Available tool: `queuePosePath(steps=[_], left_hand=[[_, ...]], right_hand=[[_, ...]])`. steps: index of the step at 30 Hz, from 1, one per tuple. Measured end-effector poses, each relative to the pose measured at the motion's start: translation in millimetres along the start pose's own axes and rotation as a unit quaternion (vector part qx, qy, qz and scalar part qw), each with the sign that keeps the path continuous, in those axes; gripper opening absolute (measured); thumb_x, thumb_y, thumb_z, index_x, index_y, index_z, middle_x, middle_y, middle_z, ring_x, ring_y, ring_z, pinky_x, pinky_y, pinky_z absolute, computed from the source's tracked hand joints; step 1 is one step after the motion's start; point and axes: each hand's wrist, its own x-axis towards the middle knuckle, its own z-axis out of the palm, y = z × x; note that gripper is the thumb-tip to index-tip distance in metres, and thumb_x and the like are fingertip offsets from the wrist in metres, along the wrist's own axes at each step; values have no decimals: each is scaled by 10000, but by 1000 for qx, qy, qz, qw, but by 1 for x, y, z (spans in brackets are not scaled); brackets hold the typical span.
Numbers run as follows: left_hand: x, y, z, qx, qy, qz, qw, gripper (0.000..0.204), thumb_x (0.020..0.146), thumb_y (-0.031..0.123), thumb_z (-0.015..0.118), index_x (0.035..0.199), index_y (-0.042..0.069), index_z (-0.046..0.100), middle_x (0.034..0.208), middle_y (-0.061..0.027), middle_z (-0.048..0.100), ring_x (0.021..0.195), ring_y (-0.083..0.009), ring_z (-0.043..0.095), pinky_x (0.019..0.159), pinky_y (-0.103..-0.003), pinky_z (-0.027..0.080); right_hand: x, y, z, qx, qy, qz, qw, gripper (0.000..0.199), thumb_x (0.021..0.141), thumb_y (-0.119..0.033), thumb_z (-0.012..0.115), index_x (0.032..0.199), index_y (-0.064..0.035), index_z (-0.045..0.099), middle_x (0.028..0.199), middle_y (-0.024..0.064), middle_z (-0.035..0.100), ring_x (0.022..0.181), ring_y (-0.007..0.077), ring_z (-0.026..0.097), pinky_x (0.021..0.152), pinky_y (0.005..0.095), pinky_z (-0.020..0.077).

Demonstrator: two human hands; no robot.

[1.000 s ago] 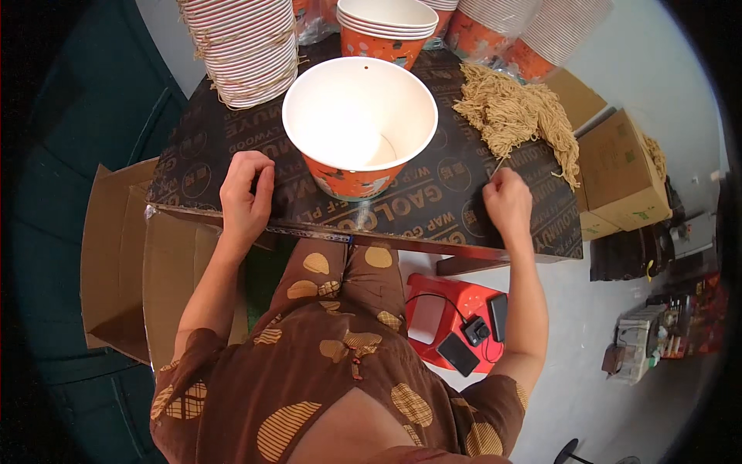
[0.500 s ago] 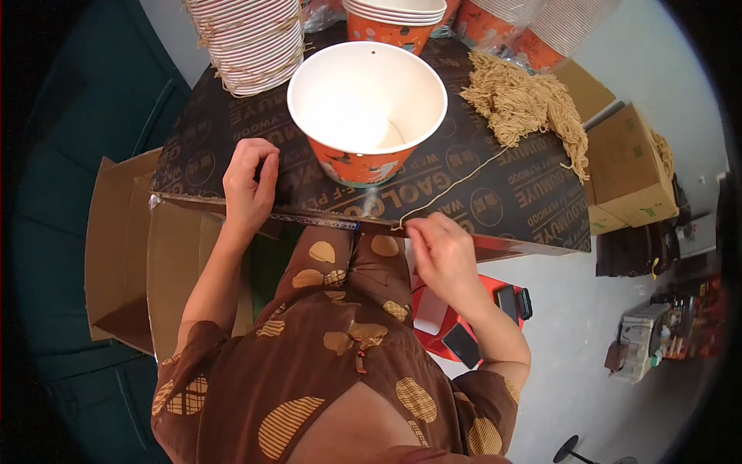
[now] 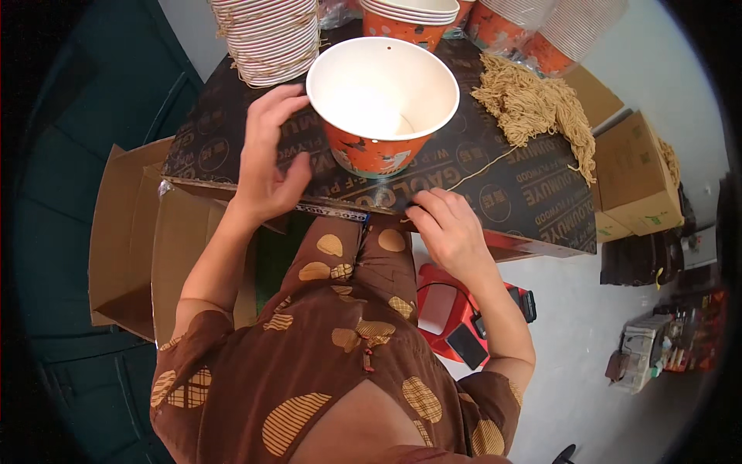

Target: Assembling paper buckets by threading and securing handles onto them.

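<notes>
So I'm standing here watching someone at a dark table [image 3: 209, 147] with printing all over it, both hands busy. The left hand [image 3: 270, 158] is open, thumb well away from the fingers, and its fingertips are right up by the side of a big paper bucket [image 3: 375, 155] — honestly can't tell if they're touching or just beside it. The bucket stands upright to the right of that hand, white inside, orange print outside, with a small dark hole near the far rim.

The right hand [image 3: 450, 228] is down at the table's near edge, in front of the bucket, fingers curled in and pinching a tan strand [image 3: 487, 165]. The strand runs up and right from those fingers to a messy heap of twine [image 3: 537, 104], beyond the right hand.

Past the left hand there's a tall stack of white-rimmed buckets [image 3: 270, 39] with twine bits hanging off it, and straight ahead of the right hand, behind the single bucket, a short nested stack [image 3: 402, 27]. Below the right hand — a red stool [image 3: 459, 315] with a phone [image 3: 467, 346] on it.
</notes>
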Motion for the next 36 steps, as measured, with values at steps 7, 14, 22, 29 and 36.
queuePosePath(steps=[7, 14, 22, 29, 36], left_hand=[[34, 15, 6, 87, -69, 83, 990, 347, 776, -17, 638, 1113, 53, 597, 1223, -139, 576, 1283, -373, 427, 1090, -486, 303], [37, 34, -11, 106, -93, 145, 979, 137, 782, 4, 674, 904, 31, 618, 809, -98, 622, 930, -302, 619, 1058, -496, 359], [7, 83, -72, -22, -8, 101, 995, 135, 693, -4, 685, 805, -20, 612, 669, -115, 585, 563, -289, 574, 518, -351, 440], [-16, 90, -96, -7, -152, -90, 984, 25, 794, -2, 637, 792, -3, 612, 670, -144, 601, 589, -308, 607, 526, -333, 459], [-62, 64, -57, 36, -209, -190, 959, 147, 883, 138, 603, 806, 14, 587, 711, -200, 592, 683, -393, 599, 589, -425, 476]], right_hand=[[-7, 4, 0, -9, -18, 11, 1000, 175, 667, -26, 620, 832, -19, 564, 852, 99, 556, 806, 275, 552, 712, 370, 465], [-15, -15, 4, 171, 52, 49, 983, 177, 702, 44, 658, 799, -5, 519, 911, 146, 610, 839, 333, 586, 735, 411, 484], [-31, -71, 20, 292, -46, 156, 943, 117, 768, 4, 622, 797, -9, 509, 724, 163, 587, 641, 364, 599, 560, 421, 489], [-65, -90, 49, 290, -171, 290, 896, 98, 853, -74, 638, 914, -3, 610, 719, 189, 624, 608, 335, 620, 569, 377, 485], [-88, -85, 49, 367, -90, 418, 826, 116, 873, -109, 659, 938, -19, 693, 771, 103, 691, 709, 137, 655, 651, 287, 507]])
